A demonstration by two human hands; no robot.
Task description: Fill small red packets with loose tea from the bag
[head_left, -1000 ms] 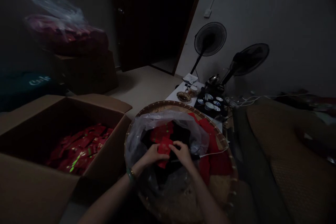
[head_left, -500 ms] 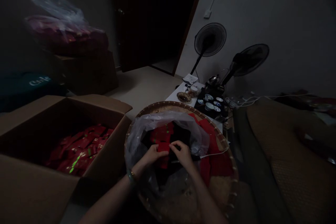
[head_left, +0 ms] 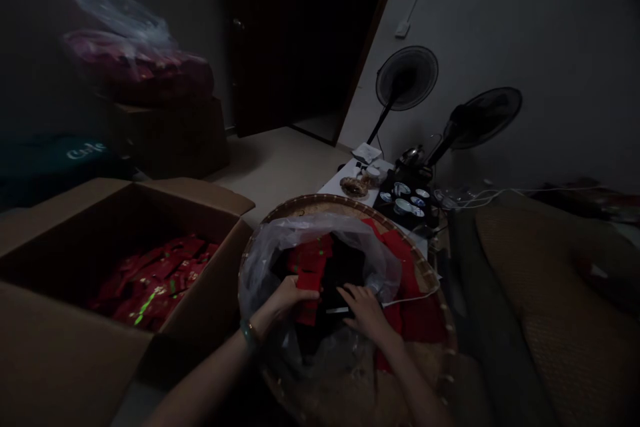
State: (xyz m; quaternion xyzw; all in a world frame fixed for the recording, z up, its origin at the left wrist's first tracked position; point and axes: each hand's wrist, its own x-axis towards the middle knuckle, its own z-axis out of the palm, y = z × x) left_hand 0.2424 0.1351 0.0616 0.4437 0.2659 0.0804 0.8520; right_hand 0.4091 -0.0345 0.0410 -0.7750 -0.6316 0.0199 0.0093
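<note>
The left hand (head_left: pixel 293 295) pinches a red packet (head_left: pixel 310 278) between thumb and fingers, above the woven basket (head_left: pixel 345 400). Over the basket's middle, the right hand (head_left: pixel 367 312) is spread and empty, near the plastic bag (head_left: pixel 320 223) lying inside that basket.

Beyond the open cardboard box (head_left: pixel 200 310), a teal item (head_left: pixel 53 163) bears white lettering starting "C"; marks on red packets (head_left: pixel 165 273) inside the box are unreadable.

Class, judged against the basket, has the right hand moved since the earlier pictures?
Yes. The right hand has shifted away from the red packet, toward the basket's right rim.
</note>
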